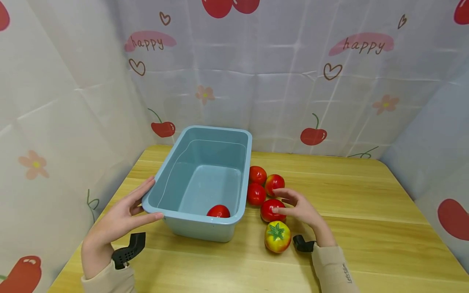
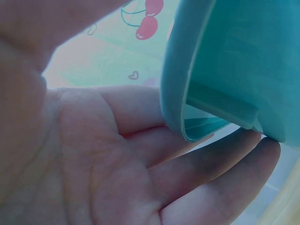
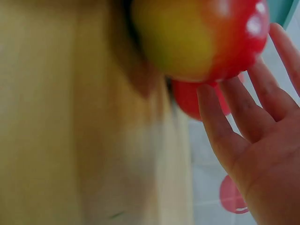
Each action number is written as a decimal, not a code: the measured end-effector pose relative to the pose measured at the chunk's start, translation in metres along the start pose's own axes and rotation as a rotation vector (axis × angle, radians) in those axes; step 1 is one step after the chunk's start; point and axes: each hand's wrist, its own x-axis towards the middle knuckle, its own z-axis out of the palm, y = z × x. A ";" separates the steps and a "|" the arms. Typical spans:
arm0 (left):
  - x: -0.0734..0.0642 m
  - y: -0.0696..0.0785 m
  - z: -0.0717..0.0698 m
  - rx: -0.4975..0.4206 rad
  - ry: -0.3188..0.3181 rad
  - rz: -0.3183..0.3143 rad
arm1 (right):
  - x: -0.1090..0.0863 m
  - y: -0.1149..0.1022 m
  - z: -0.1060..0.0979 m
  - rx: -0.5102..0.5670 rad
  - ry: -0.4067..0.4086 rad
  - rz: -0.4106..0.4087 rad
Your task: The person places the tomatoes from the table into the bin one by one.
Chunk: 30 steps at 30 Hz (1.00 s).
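One view from above, two from close at the palms.
The head camera looks forward and down from above and behind both hands' fingers, far enough back for the whole tub and the curtain beyond. The left-wrist view looks across the left hand's palm, along its fingers to the tub's rim. The right-wrist view, also close, faces a fruit at the right hand's fingertips, tabletop on its side. The head view shares each hand with that hand's wrist view.
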 end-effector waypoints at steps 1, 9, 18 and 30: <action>0.000 0.000 0.000 0.000 0.001 -0.001 | 0.000 0.002 0.000 -0.002 -0.010 0.013; 0.000 0.000 0.000 0.005 0.002 -0.007 | -0.002 0.011 0.001 0.007 -0.077 0.091; 0.000 0.000 0.000 0.026 0.005 -0.014 | -0.003 0.012 -0.003 0.004 -0.092 0.116; 0.000 0.001 0.000 0.001 -0.002 -0.016 | -0.004 -0.008 -0.011 -0.001 0.013 0.093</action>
